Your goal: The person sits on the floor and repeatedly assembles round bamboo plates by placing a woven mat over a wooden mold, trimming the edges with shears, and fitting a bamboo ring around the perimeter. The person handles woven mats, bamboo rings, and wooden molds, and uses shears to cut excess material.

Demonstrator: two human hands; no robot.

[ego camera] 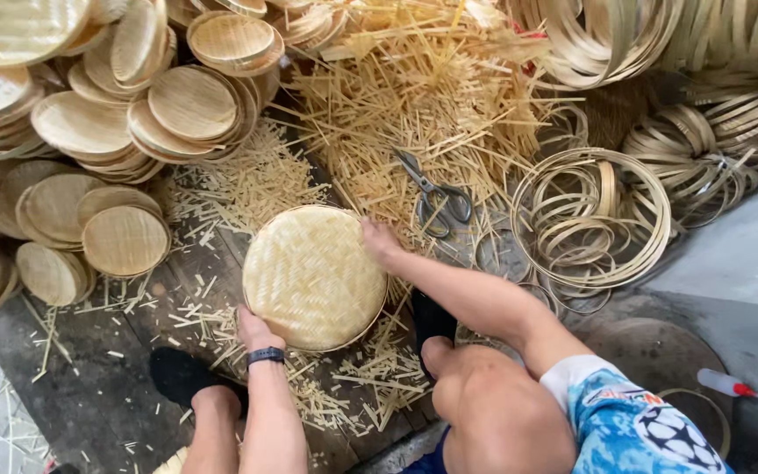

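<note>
A round woven bamboo tray lies flat on a dark wooden board between my knees. My left hand, with a black band on its wrist, grips the tray's near-left rim. My right hand holds the tray's far-right rim. Both hands are closed on the edge of the same tray.
Stacks of finished woven discs fill the left and top left. A heap of bamboo sticks lies beyond the tray, with grey scissors on it. Coiled bamboo hoops lie to the right. A white bottle with a red cap sits lower right.
</note>
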